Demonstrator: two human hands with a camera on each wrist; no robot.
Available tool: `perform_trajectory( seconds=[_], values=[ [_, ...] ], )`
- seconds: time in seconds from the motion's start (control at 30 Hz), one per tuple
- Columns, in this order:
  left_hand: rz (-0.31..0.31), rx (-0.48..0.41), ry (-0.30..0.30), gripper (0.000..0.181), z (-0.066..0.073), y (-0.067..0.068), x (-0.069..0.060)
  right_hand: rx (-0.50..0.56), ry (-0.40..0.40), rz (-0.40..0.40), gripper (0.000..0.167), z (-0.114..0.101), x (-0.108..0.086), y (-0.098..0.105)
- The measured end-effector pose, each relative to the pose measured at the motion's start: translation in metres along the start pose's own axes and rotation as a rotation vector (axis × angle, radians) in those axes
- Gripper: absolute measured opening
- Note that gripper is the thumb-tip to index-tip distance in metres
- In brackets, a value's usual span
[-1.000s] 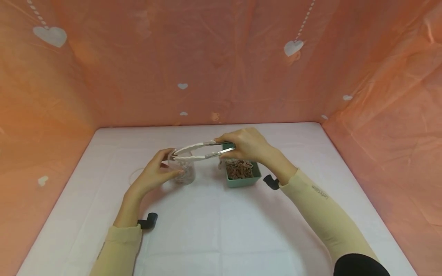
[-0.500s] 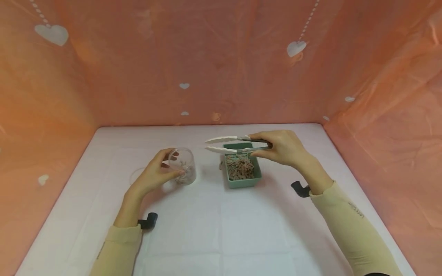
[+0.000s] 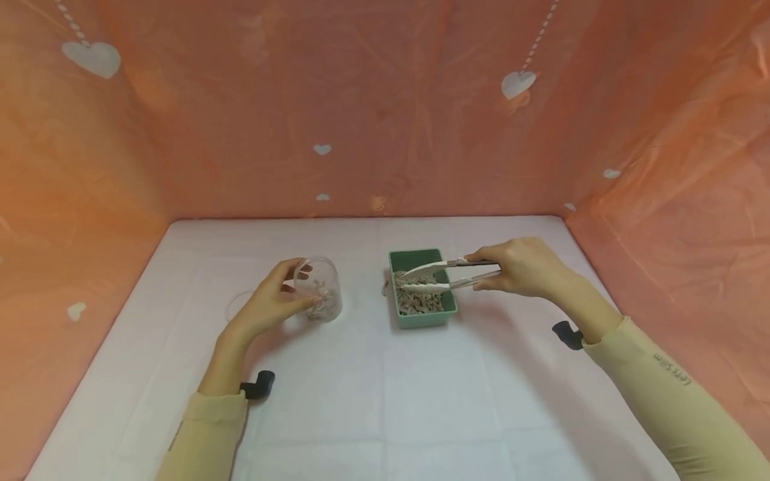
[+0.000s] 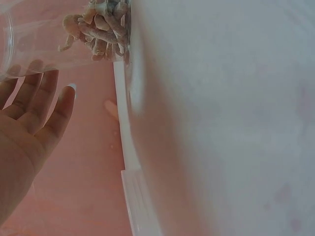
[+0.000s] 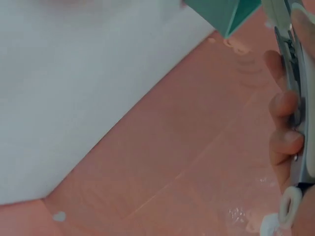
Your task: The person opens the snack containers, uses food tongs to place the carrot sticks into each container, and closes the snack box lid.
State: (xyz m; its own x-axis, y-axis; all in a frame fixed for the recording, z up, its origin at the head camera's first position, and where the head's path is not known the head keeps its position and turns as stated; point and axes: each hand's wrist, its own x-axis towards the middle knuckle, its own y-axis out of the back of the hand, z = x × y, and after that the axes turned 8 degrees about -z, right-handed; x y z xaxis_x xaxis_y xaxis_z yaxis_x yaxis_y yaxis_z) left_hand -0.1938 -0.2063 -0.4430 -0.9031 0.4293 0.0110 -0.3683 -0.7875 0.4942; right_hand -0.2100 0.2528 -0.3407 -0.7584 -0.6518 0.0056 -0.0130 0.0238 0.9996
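In the head view my left hand [image 3: 267, 300] holds a clear jar [image 3: 334, 294], thumb in front and fingers round its far side. Lumpy brown dried pieces [image 4: 103, 32] lie at the jar's bottom in the left wrist view. My right hand [image 3: 523, 267] grips metal tongs [image 3: 427, 288] with pale tips. Those tips are apart and reach down into the brown pieces [image 3: 421, 304] in a green rectangular container [image 3: 426, 321]. The right wrist view shows fingers curled round the tongs [image 5: 295, 73]; whether a piece sits between the tips cannot be made out.
A clear round lid [image 3: 231, 308] lies left of the jar, partly behind the left hand. One loose brown piece [image 3: 385, 288] is on the white tabletop [image 3: 379, 394] by the container's left side. Orange curtain [image 3: 385, 133] surrounds the back and sides.
The tongs have moved right, from over the jar's mouth to the green container, and down into the pieces. The left hand and jar have stayed in place.
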Motion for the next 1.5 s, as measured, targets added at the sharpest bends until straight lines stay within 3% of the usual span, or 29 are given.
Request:
perform_trajectory(
  seconds=[0.27,0.4,0.6,1.0,1.3,1.5],
  values=[
    [-0.006,-0.004,-0.005,0.078,0.001,0.000,0.000,0.025,0.033,-0.188,0.052,0.001,0.008,0.004],
    [-0.016,-0.008,0.004,0.079,0.002,-0.001,0.000,0.041,0.044,-0.241,0.053,0.000,0.014,0.004],
    [-0.011,-0.009,-0.003,0.079,0.002,-0.001,0.001,0.023,0.050,-0.243,0.054,-0.001,0.018,-0.001],
    [-0.003,-0.002,-0.001,0.079,0.003,0.000,-0.001,-0.015,0.067,-0.144,0.048,-0.003,0.019,-0.014],
    [-0.007,0.000,0.004,0.080,0.000,-0.001,0.000,0.011,0.010,-0.201,0.052,-0.001,0.022,-0.013],
    [0.000,0.012,0.008,0.080,0.002,-0.001,-0.001,0.038,0.027,-0.204,0.043,0.002,0.023,-0.014]
  ],
)
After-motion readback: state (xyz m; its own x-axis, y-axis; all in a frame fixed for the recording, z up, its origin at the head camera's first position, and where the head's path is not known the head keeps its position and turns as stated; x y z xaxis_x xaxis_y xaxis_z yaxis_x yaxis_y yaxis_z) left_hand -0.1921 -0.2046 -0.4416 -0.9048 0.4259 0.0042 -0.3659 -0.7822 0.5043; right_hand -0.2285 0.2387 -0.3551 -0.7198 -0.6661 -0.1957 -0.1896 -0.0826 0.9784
